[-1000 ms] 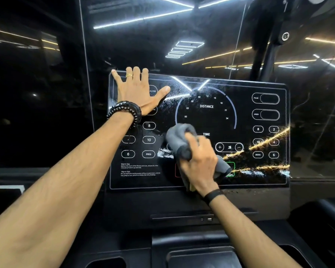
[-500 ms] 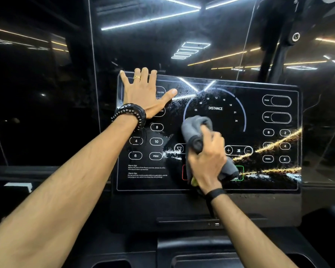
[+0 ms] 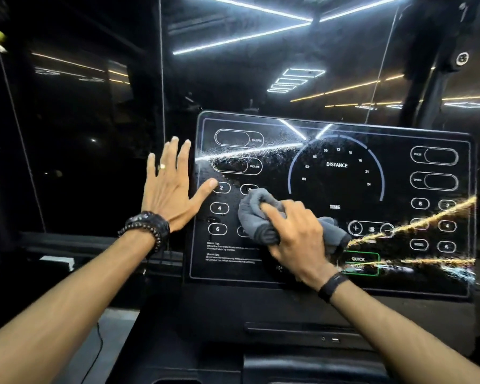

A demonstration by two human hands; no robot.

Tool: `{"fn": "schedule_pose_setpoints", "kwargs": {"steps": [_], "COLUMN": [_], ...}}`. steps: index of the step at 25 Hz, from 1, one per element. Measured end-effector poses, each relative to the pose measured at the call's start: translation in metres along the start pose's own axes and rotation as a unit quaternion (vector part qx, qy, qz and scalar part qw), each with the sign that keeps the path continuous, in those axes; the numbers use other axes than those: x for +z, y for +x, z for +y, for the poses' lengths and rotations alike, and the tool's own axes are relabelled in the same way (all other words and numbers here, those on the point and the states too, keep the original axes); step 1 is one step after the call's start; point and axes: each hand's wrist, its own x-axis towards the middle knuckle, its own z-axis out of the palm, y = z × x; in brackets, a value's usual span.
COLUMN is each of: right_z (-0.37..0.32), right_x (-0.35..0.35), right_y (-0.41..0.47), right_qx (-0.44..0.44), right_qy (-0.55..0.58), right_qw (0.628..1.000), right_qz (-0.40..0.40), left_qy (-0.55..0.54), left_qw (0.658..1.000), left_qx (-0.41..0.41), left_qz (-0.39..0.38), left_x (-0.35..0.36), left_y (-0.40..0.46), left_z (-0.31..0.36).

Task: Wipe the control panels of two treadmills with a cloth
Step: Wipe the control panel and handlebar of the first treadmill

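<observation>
Sliding off the glass now, the left hand (image 3: 169, 187) is hanging past the left edge of the treadmill control panel (image 3: 336, 173), fingers straight and spread, thumb tip reaching toward the "2" button (image 3: 221, 187). Meanwhile the right hand (image 3: 297, 239) is gripping the bunched grey cloth (image 3: 257, 214), pressing it on the panel's lower-left keypad area.

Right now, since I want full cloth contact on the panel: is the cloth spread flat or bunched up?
Bunched. The grey cloth sits wadded in folds under the right hand, whose fingers curl round it against the control panel.
</observation>
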Motion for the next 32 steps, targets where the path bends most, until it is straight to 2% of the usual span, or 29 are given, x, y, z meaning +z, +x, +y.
{"fn": "schedule_pose_setpoints", "kwargs": {"steps": [1, 4, 5, 6, 8, 9, 10, 13, 14, 17, 18, 21, 22, 25, 26, 27, 29, 30, 31, 32], "right_z": [0.005, 0.010, 0.002, -0.008, -0.022, -0.020, -0.015, -0.024, -0.033, -0.050, -0.046, -0.052, -0.059, -0.077, -0.073, -0.067, -0.066, -0.072, -0.081, -0.091], "right_x": [-0.001, 0.002, 0.005, 0.010, 0.017, 0.016, 0.015, 0.018, 0.022, 0.031, 0.031, 0.029, 0.031, 0.035, 0.033, 0.031, 0.027, 0.028, 0.031, 0.035], "right_y": [0.011, 0.060, 0.068, 0.069, 0.062, 0.068, 0.081, 0.119, 0.121, 0.111, 0.118, 0.143, 0.142, 0.122, 0.124, 0.133, 0.150, 0.150, 0.143, 0.130], "right_qx": [-0.007, 0.163, 0.174, 0.131, -0.030, -0.072, -0.063, 0.111, 0.104, -0.064, -0.068, 0.082, 0.091, -0.070, -0.099, -0.078, 0.045, 0.078, 0.062, 0.002], "right_qy": [0.004, 0.010, 0.007, 0.002, -0.007, -0.003, 0.001, 0.021, 0.016, 0.016, 0.020, 0.023, 0.020, 0.014, 0.016, 0.022, 0.036, 0.034, 0.027, 0.017], "right_qw": [1.000, 0.986, 0.984, 0.991, 0.999, 0.997, 0.997, 0.994, 0.994, 0.997, 0.997, 0.996, 0.996, 0.996, 0.993, 0.994, 0.997, 0.996, 0.997, 0.998], "right_qz": [-0.010, 0.020, 0.022, 0.015, -0.027, -0.042, -0.042, 0.005, 0.005, -0.035, -0.041, -0.016, -0.016, -0.054, -0.070, -0.069, -0.043, -0.038, -0.041, -0.055], "left_qy": [0.001, -0.005, -0.005, -0.004, 0.007, 0.014, 0.020, 0.037, 0.046, 0.058, 0.054, 0.049, 0.051, 0.049, 0.049, 0.050, 0.055, 0.058, 0.061, 0.064], "left_qw": [1.000, 1.000, 1.000, 1.000, 1.000, 1.000, 1.000, 0.999, 0.998, 0.997, 0.997, 0.997, 0.996, 0.993, 0.993, 0.992, 0.992, 0.992, 0.992, 0.992], "left_qx": [-0.003, -0.004, -0.005, -0.006, -0.008, -0.008, -0.008, -0.009, -0.012, -0.029, -0.035, -0.046, -0.055, -0.088, -0.095, -0.099, -0.099, -0.099, -0.098, -0.097], "left_qz": [-0.003, -0.009, -0.007, -0.005, -0.002, -0.002, -0.005, -0.026, -0.030, -0.037, -0.038, -0.042, -0.043, -0.053, -0.055, -0.057, -0.057, -0.054, -0.050, -0.048], "left_x": [0.003, 0.004, 0.004, 0.003, 0.001, 0.000, -0.001, -0.003, -0.002, -0.005, -0.006, -0.009, -0.010, -0.016, -0.018, -0.021, -0.024, -0.025, -0.025, -0.026], "left_y": [-0.004, -0.006, -0.006, -0.006, -0.006, -0.008, -0.010, -0.018, -0.020, -0.025, -0.027, -0.033, -0.035, -0.037, -0.038, -0.040, -0.042, -0.044, -0.045, -0.047], "left_z": [-0.003, -0.009, -0.011, -0.014, -0.020, -0.023, -0.027, -0.037, -0.040, -0.049, -0.051, -0.054, -0.054, -0.055, -0.055, -0.055, -0.056, -0.057, -0.057, -0.057]}}
